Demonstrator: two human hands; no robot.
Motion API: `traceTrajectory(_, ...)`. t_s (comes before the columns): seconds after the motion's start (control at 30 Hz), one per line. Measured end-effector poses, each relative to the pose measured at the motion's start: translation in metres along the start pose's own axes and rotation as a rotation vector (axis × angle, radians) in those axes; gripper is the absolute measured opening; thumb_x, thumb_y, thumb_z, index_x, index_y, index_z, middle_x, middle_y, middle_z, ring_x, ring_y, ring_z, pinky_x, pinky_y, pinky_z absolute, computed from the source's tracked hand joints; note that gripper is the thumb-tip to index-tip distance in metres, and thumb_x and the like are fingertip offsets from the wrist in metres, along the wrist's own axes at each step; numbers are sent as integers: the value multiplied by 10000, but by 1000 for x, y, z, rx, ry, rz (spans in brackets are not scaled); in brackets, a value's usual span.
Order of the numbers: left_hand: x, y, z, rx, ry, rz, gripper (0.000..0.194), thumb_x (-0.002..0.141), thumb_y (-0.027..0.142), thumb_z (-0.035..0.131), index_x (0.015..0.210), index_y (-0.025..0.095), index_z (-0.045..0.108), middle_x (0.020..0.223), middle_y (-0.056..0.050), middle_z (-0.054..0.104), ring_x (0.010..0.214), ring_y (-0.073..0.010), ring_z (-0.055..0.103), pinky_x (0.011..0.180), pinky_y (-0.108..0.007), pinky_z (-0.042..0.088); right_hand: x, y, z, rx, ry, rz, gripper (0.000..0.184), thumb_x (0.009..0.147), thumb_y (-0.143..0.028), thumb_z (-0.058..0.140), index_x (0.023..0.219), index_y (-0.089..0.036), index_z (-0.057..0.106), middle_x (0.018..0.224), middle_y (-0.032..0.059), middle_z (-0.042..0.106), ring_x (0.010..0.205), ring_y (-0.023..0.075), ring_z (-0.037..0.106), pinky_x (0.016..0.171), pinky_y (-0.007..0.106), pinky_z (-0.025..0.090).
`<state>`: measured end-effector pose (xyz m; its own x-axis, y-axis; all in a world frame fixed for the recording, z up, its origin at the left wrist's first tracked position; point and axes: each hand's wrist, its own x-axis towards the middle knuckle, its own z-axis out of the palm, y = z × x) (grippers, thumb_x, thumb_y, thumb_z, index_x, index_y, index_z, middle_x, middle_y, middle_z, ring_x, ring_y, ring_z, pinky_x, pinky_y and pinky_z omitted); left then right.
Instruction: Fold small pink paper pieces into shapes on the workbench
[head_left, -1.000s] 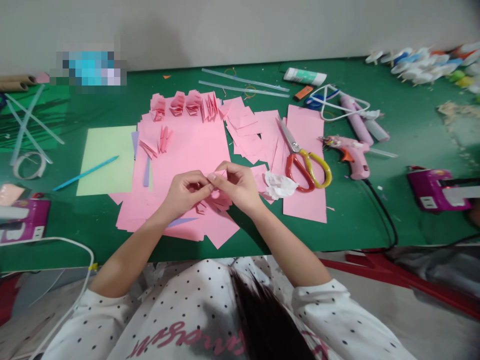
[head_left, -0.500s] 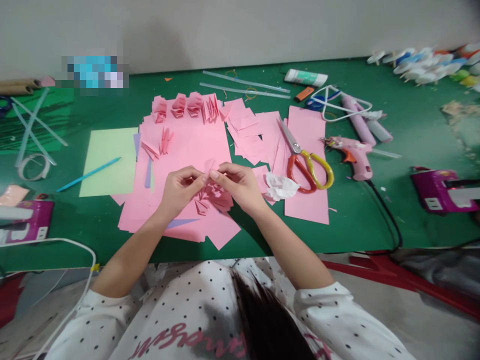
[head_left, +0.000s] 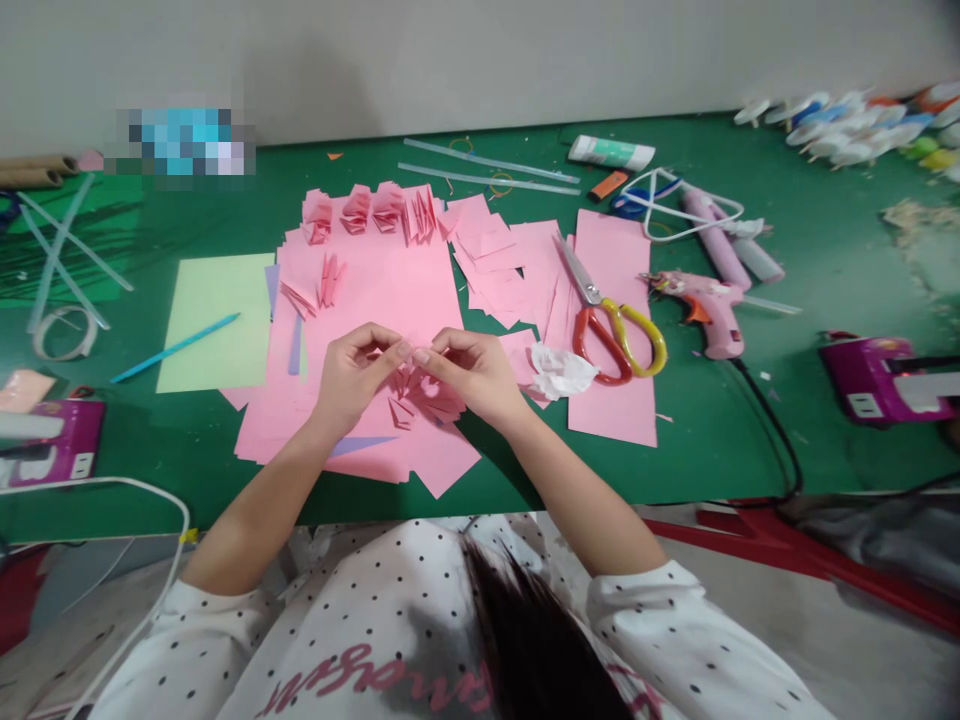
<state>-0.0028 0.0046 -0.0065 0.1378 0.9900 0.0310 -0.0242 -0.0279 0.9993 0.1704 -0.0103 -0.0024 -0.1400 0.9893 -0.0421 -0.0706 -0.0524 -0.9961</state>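
My left hand (head_left: 354, 373) and my right hand (head_left: 471, 372) meet over a large pink paper sheet (head_left: 375, 300), fingertips pinched together on a small folded pink paper piece (head_left: 411, 352). Below the fingers lie several pleated pink folded pieces (head_left: 424, 398). More folded pink fans (head_left: 371, 210) stand in a row at the sheet's far edge, and two others (head_left: 315, 285) lie at its left part.
Red-and-yellow scissors (head_left: 611, 325) lie on pink paper at right, beside crumpled white tissue (head_left: 559, 370). A pink glue gun (head_left: 701, 305) with black cord, a glue tube (head_left: 609, 153), a pale green sheet (head_left: 214, 320) with a blue stick (head_left: 174, 347), clear sticks and purple boxes (head_left: 874, 380) surround the green table.
Both hands stayed at the same spot; the fingers shifted slightly on the small pink piece, pressing it lower and flatter than a second ago.
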Motion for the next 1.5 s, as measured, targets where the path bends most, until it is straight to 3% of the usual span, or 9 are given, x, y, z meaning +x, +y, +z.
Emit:
traceTrajectory(0.43, -3, 0, 1, -140, -66, -108, 337, 720, 398, 882, 683, 162, 645, 651, 9, 638, 586, -94, 562, 582, -232, 484, -1, -3, -3, -123, 0, -134, 442, 756, -582, 797, 597, -201, 638, 619, -12, 604, 568, 109, 484, 539, 282, 367)
traceTrajectory(0.67, -3, 0, 1, 4, -37, -27, 357, 794, 480, 813, 734, 175, 637, 666, 15, 606, 601, -94, 542, 571, -235, 451, -1, -2, 1, -124, 92, -170, 431, 755, -561, 808, 580, -214, 623, 606, -12, 574, 581, 122, 476, 553, 300, 369)
traceTrajectory(0.87, -6, 3, 5, 57, -95, -19, 334, 828, 480, 780, 783, 170, 664, 719, 9, 622, 635, -96, 551, 586, -230, 444, 0, -1, 0, -67, 174, -204, 393, 766, -555, 803, 616, -225, 651, 642, -17, 579, 594, 121, 476, 581, 306, 397)
traceTrajectory(1.03, -7, 3, 5, 68, -130, -26, 351, 860, 486, 745, 752, 170, 634, 676, 6, 599, 595, -100, 524, 552, -235, 418, 0, 1, 1, -58, 153, -203, 398, 767, -546, 806, 629, -213, 640, 650, -22, 560, 612, 114, 490, 588, 293, 387)
traceTrajectory(1.17, -7, 5, 4, 135, -136, 35, 359, 879, 479, 723, 737, 173, 602, 660, 7, 577, 597, -102, 506, 549, -234, 396, -1, 2, 3, -60, 109, -101, 463, 777, -622, 758, 678, -208, 576, 653, -36, 525, 552, 93, 448, 532, 272, 353)
traceTrajectory(1.3, -9, 8, 2, 211, -227, 58, 344, 898, 428, 701, 713, 166, 578, 656, 14, 560, 584, -92, 461, 548, -233, 369, -2, 1, 1, -167, 55, -82, 474, 842, -641, 681, 695, -212, 543, 591, -41, 499, 549, 105, 445, 526, 264, 335)
traceTrajectory(1.5, -11, 7, 2, 39, -358, -79, 292, 854, 364, 708, 700, 169, 555, 665, 15, 574, 593, -102, 541, 568, -237, 443, -2, -4, -5, -75, -125, -87, 526, 831, -653, 680, 601, -204, 531, 576, -28, 508, 556, 112, 442, 550, 278, 354)
